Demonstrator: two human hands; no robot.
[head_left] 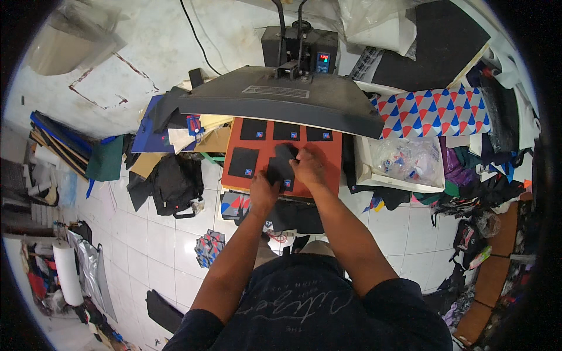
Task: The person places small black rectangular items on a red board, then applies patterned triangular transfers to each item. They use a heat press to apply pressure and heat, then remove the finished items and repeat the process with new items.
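An orange-red pad (pixel 328 167) lies under the raised dark plate of a heat press (pixel 257 102). Three black fabric pieces with small blue-and-red corner patches form its far row, among them a left one (pixel 252 127) and a middle one (pixel 285 130). Another black piece (pixel 243 161) lies nearer, at the left. Between my hands is a further black fabric piece (pixel 281 168), its patch at the near right corner. My left hand (pixel 265 193) closes its fingers at the near left edge. My right hand (pixel 309 168) pinches the dark material at the far right edge.
An open white box (pixel 404 184) with plastic-wrapped items stands right of the press. Behind it lies a patterned red, blue and grey sheet (pixel 433 114). On the floor to the left are a black bag (pixel 177 184) and a stack of patterned pieces (pixel 209 248).
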